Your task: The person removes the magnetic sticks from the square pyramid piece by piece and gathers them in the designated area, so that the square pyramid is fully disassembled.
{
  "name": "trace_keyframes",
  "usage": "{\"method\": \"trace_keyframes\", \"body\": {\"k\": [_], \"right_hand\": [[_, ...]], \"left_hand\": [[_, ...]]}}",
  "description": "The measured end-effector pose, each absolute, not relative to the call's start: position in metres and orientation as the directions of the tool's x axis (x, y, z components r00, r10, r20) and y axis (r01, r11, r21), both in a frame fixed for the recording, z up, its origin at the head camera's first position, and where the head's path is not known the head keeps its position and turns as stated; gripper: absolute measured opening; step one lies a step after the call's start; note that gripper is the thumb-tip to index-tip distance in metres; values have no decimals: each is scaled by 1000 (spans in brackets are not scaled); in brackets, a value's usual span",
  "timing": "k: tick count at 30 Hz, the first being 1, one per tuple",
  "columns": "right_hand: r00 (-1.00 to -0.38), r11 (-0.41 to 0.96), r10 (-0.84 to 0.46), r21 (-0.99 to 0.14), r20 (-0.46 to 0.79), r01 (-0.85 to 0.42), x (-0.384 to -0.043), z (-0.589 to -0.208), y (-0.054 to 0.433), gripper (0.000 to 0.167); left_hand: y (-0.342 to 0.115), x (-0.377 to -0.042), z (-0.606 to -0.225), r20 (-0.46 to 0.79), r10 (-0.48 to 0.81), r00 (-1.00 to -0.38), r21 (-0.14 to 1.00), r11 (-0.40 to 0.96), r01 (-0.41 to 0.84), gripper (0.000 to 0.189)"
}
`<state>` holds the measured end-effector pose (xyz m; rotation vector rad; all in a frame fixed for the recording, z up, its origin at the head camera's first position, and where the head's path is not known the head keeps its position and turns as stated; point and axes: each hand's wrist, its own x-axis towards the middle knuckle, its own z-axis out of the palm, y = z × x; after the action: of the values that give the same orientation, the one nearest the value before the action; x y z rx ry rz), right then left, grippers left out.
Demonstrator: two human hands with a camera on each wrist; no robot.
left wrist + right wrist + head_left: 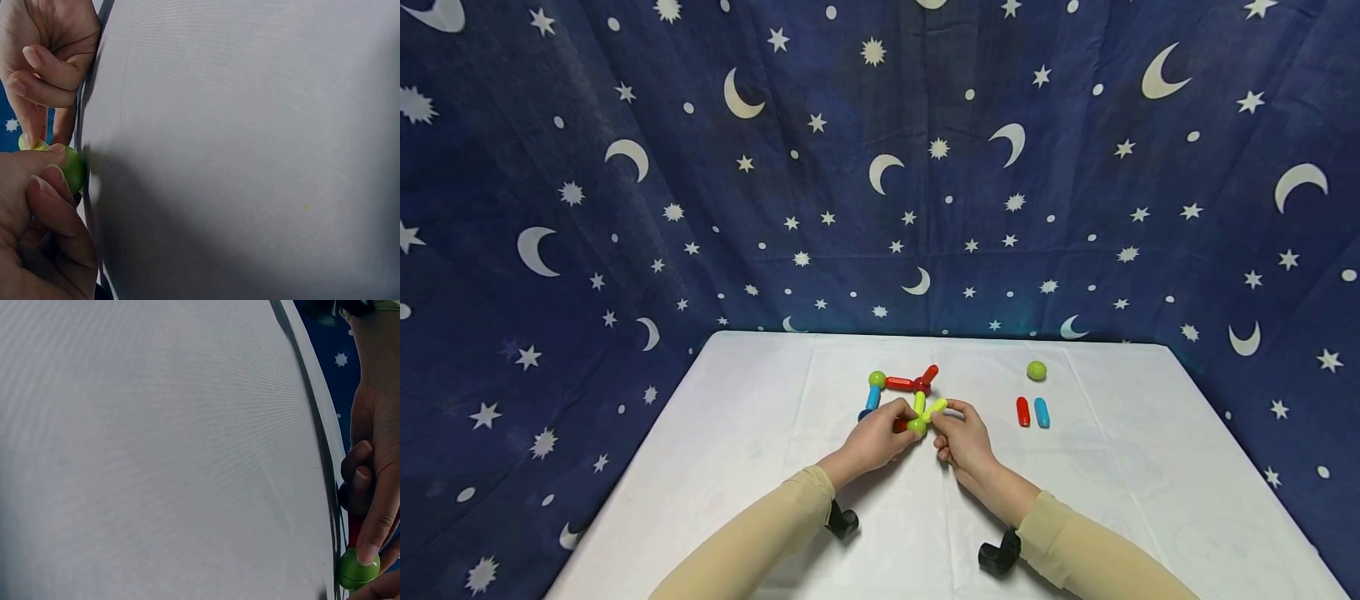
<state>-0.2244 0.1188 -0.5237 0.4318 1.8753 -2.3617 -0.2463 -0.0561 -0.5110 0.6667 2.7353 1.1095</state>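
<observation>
A square outline of coloured rods and balls lies on the table. My left hand grips its near green ball, with the thumb on the ball in the left wrist view. Between the fingertips of my right hand is a yellow-green rod, its lower end at that ball. Another yellow-green rod runs back to a dark red ball, from which a short red rod sticks up. The left hand partly covers a near red rod and a dark blue ball.
The outline's far side has a red rod and a green ball, with a blue rod on the left. To the right lie a loose red rod, a blue rod and a green ball on the white table.
</observation>
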Motion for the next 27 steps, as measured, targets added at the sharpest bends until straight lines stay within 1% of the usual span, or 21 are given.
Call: {"method": "trace_keyframes", "body": {"k": [7, 18, 27], "right_hand": [[-958, -232, 97, -943, -269, 241, -224, -524, 119, 42], [-966, -232, 94, -949, -240, 214, -222, -525, 119, 43], [-962, -216, 107, -951, -250, 224, -224, -526, 119, 41]], "left_hand": [[-57, -247, -510, 76, 444, -893, 651, 656, 382, 22], [-57, -248, -512, 81, 450, -889, 658, 646, 386, 22], [-57, -248, -512, 85, 451, -889, 655, 647, 391, 22]]}}
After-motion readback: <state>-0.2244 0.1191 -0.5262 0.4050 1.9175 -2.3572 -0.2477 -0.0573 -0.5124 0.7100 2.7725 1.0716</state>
